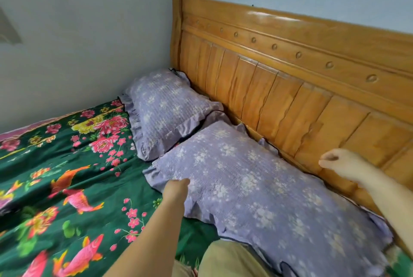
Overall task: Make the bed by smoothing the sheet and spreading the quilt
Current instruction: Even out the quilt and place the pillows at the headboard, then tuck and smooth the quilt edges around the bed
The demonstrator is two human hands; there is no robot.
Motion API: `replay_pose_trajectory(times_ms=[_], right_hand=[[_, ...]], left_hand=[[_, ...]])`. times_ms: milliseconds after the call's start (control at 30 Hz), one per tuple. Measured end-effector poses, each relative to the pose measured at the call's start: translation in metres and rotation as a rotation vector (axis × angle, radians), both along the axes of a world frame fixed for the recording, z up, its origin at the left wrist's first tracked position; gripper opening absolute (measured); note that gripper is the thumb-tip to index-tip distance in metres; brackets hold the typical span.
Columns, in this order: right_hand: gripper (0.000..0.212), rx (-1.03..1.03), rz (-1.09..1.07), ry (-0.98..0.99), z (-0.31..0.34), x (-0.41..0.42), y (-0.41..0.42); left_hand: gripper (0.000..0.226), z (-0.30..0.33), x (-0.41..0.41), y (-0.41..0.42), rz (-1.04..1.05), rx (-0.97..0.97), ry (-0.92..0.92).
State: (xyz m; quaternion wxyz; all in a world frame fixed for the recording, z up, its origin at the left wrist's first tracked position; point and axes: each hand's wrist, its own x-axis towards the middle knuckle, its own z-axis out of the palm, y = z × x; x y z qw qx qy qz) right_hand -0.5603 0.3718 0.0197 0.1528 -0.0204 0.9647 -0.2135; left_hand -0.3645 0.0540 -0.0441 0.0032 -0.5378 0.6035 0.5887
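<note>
From the head view, your left hand (176,189) rests at the lower-centre of the frame on the near edge of the large lilac flower-print frilled pillow (257,189), fingers hidden against the fabric, so I cannot tell whether it grips. Your right hand (335,161) hovers at the right, loosely curled, holding nothing, in front of the glossy wooden headboard (290,80). The dark green sheet with pink flowers and fish (67,176) spreads left of both hands, its creases running toward the lower left. Your left hand is nearer it. No quilt shows. A second lilac pillow (165,111) lies above.
</note>
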Motion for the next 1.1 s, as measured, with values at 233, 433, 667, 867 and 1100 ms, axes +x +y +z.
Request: replay_pose_trajectory(times_ms=[233, 433, 667, 867, 1100], right_hand=[[0.016, 0.017, 0.288, -0.071, -0.019, 0.016, -0.109], [0.009, 0.158, 0.547, -0.162, -0.048, 0.058, -0.196], [0.007, 0.280, 0.696, -0.286, -0.098, 0.086, -0.272], [0.014, 0.360, 0.729, -0.347, -0.130, 0.096, -0.321], [0.015, 0.415, 0.813, -0.392, -0.156, 0.115, -0.385]], left_hand=[[0.014, -0.003, 0.031, -0.027, 0.049, 0.000, 0.050], [0.035, -0.011, 0.062, -0.057, 0.128, -0.027, -0.039], [0.030, -0.042, 0.091, -0.098, 0.243, 0.063, -0.059], [0.032, -0.073, 0.109, -0.136, 0.328, 0.143, -0.101], [0.038, -0.104, 0.122, -0.183, 0.362, 0.155, -0.169]])
